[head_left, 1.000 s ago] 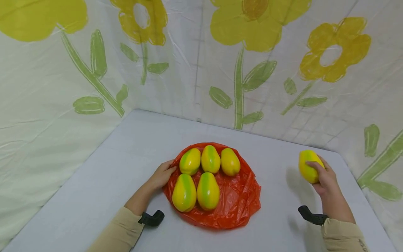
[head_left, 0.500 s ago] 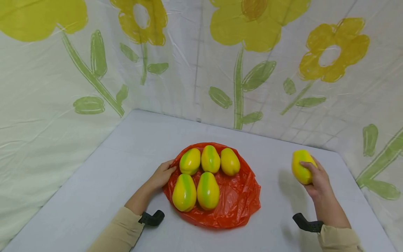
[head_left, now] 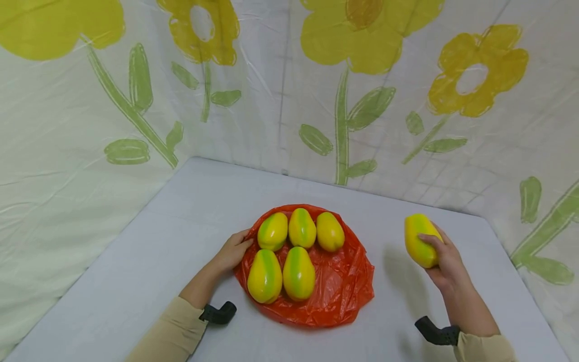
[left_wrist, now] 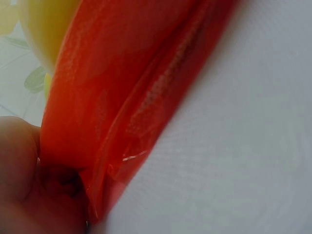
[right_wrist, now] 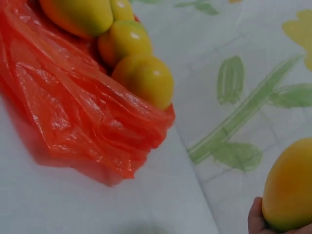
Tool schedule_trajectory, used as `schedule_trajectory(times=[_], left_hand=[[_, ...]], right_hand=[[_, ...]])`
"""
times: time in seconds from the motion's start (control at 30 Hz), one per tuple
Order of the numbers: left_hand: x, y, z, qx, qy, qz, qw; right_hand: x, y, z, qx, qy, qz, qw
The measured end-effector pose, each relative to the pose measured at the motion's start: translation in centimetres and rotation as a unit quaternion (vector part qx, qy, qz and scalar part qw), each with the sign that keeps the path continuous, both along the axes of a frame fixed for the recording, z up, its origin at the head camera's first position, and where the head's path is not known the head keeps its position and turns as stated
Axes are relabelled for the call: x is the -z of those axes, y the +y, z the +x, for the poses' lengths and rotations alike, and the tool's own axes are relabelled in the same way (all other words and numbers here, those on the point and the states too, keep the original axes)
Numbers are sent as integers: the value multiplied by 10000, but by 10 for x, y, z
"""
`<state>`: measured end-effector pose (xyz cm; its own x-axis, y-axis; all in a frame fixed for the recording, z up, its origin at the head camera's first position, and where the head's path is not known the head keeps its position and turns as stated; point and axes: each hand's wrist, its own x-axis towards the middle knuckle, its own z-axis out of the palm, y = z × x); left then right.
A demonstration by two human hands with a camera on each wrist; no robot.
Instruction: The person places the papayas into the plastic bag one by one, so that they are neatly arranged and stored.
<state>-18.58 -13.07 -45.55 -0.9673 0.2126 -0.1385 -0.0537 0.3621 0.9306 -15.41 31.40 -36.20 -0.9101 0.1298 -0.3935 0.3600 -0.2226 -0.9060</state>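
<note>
A red plastic bag (head_left: 334, 281) is spread wide in a round shape on the table, its rim crumpled at the right. Several yellow papayas (head_left: 300, 274) with green stripes lie in it, in a back row and a front row at the left. My left hand (head_left: 232, 253) grips the bag's left rim; the red plastic (left_wrist: 112, 97) runs up from between thumb and fingers in the left wrist view. To the right of the bag, my right hand (head_left: 445, 259) holds another papaya (head_left: 421, 241) above the table, thumb across its side. That papaya (right_wrist: 290, 187) also shows at the right wrist view's lower right.
The pale table (head_left: 181, 226) reaches back to a white sheet (head_left: 262, 130) printed with yellow flowers, which hangs behind and at both sides. Black curved wrist mounts (head_left: 219, 313) stick out from both sleeve cuffs.
My right hand has moved left, towards the bag, with the papaya in its grip. The left hand, the bag and the papayas in it stay in place.
</note>
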Motion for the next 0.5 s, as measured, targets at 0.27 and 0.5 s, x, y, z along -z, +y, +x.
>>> schedule_trajectory(times=[0.27, 0.5], left_hand=[[1, -1, 0, 22, 35, -19, 10000], [0, 0, 0, 1, -43, 48, 10000]], right_hand=[[0, -6, 7, -155, 7, -212, 9997], [1, -26, 15, -347, -21, -67, 9994]])
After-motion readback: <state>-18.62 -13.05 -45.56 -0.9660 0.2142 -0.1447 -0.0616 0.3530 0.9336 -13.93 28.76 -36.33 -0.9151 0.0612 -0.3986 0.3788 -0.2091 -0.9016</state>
